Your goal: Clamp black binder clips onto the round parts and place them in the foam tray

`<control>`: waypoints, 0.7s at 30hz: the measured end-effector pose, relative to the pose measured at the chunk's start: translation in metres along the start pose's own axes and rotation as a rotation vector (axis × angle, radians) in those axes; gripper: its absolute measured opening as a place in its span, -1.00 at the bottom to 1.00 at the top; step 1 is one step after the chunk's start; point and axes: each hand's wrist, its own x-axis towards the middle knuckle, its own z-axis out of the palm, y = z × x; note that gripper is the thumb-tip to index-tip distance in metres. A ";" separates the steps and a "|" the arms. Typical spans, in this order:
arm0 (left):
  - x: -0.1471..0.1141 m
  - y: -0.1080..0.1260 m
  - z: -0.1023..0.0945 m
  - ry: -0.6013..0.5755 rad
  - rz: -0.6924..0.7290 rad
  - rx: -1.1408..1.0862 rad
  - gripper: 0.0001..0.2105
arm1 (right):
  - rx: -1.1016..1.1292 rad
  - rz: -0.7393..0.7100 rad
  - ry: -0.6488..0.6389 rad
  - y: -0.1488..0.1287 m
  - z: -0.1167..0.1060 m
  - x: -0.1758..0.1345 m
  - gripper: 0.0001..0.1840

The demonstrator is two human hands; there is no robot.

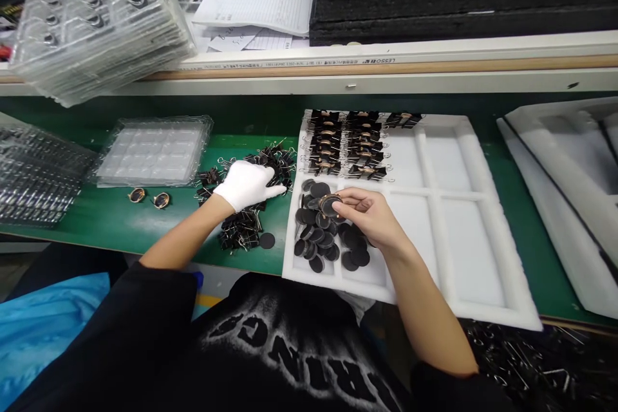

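My left hand (246,185), in a white glove, reaches over a heap of black binder clips (240,230); its thumb and forefinger are apart, and the other fingertips are partly hidden. My bare right hand (369,215) pinches a round watch case (331,205) with a gold-coloured rim and a black disc on its face. Below it, loose black discs (316,235) fill the near left compartments of a white foam tray (437,225). Clipped watch cases (324,145) stand in rows in the tray's far left part. A single black disc (267,241) lies beside the heap.
Two gold-rimmed watch cases (161,200) lie on the green bench (193,228), near clear plastic trays (152,151). More clear trays (101,26) overhang the white shelf edge (270,80). Another foam tray (574,206) leans at right. Binder clips (526,360) fill the space below right.
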 end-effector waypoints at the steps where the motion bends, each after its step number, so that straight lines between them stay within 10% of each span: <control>1: 0.000 0.002 0.003 -0.003 0.024 0.007 -0.47 | -0.002 0.002 -0.013 0.001 0.000 0.000 -0.58; 21: -0.008 -0.012 0.013 0.192 0.240 -0.059 -0.63 | -0.031 -0.023 -0.107 0.006 -0.002 0.000 -0.63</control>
